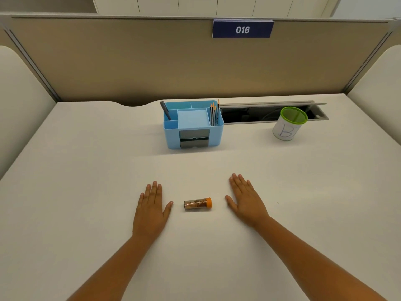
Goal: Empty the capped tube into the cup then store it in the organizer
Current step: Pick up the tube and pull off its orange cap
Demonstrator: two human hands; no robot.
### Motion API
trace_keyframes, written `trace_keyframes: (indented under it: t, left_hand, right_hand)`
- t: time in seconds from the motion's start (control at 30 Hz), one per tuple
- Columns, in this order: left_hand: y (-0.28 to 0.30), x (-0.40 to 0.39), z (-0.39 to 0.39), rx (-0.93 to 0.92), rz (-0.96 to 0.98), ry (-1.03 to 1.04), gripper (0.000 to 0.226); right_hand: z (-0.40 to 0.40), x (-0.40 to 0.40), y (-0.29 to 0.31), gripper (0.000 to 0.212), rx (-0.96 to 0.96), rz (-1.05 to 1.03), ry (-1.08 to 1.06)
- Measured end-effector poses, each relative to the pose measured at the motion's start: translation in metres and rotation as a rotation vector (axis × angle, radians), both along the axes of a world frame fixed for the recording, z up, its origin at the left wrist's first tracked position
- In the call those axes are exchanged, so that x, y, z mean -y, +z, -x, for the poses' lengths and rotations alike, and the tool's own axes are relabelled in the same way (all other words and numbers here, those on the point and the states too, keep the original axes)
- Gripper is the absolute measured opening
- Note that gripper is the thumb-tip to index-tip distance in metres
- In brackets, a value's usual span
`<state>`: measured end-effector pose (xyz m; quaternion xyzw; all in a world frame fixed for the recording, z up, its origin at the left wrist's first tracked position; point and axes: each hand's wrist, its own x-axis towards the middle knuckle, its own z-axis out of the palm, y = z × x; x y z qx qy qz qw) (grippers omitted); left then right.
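Both forearms enter from the bottom edge and extend onto the white desk (pixel 86 170). Left hand (pixel 149 207) lies palm down, flat on the surface, fingers extended and close together, thumb angled out toward the centre; it grips nothing. Right hand (pixel 245 200) lies likewise palm down and flat, fingers straight, thumb out toward the centre; it too holds nothing.

Between the two hands lies the capped tube (pixel 198 204), on its side, clear-walled, with brownish contents visible but not identifiable. Its orange cap (pixel 208 202) is on and points toward the right hand. The tube touches neither hand; it sits just beside the left thumb tip and near the right thumb.

Further back, near the desk's rear, stands the light blue organizer (pixel 193 124), upright, with several compartments and grey drawer fronts on its near face. A dark pen (pixel 166 110) leans in its left rear compartment; a group of pencils (pixel 213 114) with orange tips stands in its right compartment.

Right of the organizer, well apart from it, stands the cup (pixel 288 124), white-bodied with a green rim and a blue handwritten mark on its side. Its interior is not visible enough to judge.

Behind both runs an open cable tray (pixel 260 115) in the desk. Beyond rises a beige partition (pixel 152 61) bearing a blue sign (pixel 242 29) reading 016.
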<state>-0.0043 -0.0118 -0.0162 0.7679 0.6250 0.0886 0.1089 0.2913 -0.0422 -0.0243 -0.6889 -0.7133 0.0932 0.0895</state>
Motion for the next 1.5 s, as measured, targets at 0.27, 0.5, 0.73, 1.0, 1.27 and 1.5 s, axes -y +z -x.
trace_keyframes:
  t: [0.27,0.5,0.73,1.0,1.27,1.5]
  left_hand:
    - [0.000,0.001,0.000,0.050,-0.013,0.000,0.094]
    - [0.009,0.018,-0.021,0.143,-0.016,-0.168,0.088]
    - [0.019,0.042,-0.058,0.191,-0.157,-0.324,0.048]
    - [0.030,0.046,-0.063,0.447,-0.226,-0.254,0.027]
    - [0.050,0.040,-0.070,0.536,-0.243,-0.241,0.029]
    - [0.054,0.038,-0.073,0.635,-0.206,-0.210,0.028]
  right_hand:
    - [0.006,0.001,0.003,0.060,-0.047,-0.001,-0.056]
    - [0.051,0.015,0.025,0.043,-0.486,0.027,-0.109]
    - [0.084,0.040,0.031,0.042,-0.485,0.039,0.007]
    - [0.085,0.028,0.071,0.028,-0.707,0.097,-0.053]
    - [0.084,0.013,0.107,0.020,-0.598,0.071,-0.061]
    - [0.082,0.006,0.113,0.023,-0.538,0.085,-0.049]
